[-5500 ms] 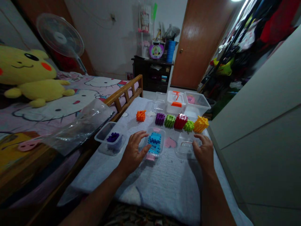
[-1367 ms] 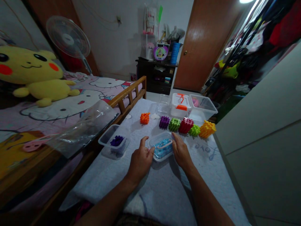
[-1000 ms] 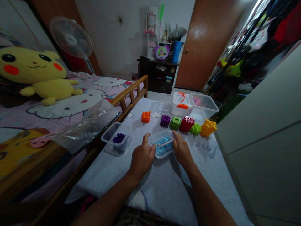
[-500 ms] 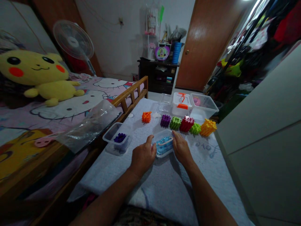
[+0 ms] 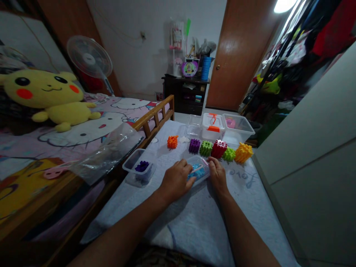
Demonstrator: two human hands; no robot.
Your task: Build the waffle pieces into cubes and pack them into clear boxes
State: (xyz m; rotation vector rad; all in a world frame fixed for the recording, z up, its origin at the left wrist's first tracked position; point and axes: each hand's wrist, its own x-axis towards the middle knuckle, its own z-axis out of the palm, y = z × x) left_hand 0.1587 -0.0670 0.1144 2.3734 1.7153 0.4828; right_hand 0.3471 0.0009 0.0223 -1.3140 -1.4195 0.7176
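a small clear box [image 5: 200,179] sits on the cloth [image 5: 194,215] between the fingers of both hands — see-through, rounded at the corners, with bright blue pieces [image 5: 199,172] showing through, a pale handle [image 5: 195,169] across its top and a pink clip [image 5: 204,161] near the right fingertips. the left hand [image 5: 176,180] has thumb and fingers clamped around its left end. the right hand [image 5: 218,176] touches the other end, fingers close together — whether they grip, i cannot tell. beyond the right fingers stand colourful blocks [image 5: 219,149]; well left of the left fingers is an open tub [image 5: 128,170].
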